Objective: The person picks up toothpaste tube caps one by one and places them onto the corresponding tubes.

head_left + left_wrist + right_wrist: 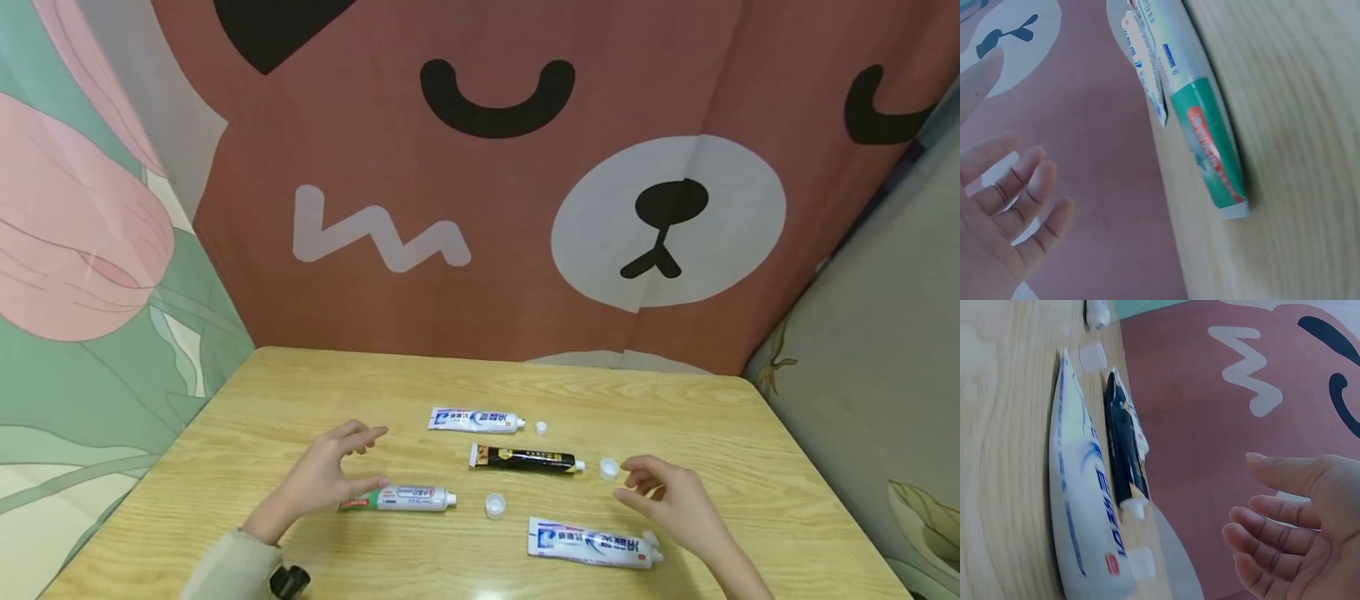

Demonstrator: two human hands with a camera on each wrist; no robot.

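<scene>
My left hand [322, 471] hovers at the left with its fingers spread and nothing in it. In the head view its thumb overlaps a silver and green toothpaste tube [412, 498], also close by in the left wrist view. At the right, my right hand [675, 500] is held with loosely bent fingers around nothing, near a white cap [609, 469]. Below it lies a white and blue toothpaste tube [588, 543]. Between the hands lies a black toothpaste tube [528, 459] with its nozzle bare, and behind it another white and blue tube [476, 420], also uncapped.
A white cap [495, 506] sits right of the silver and green tube. A smaller cap [541, 427] lies by the rear tube's nozzle. Everything rests on a wood-grain table [360, 379]. A printed bear curtain [510, 183] hangs behind its far edge.
</scene>
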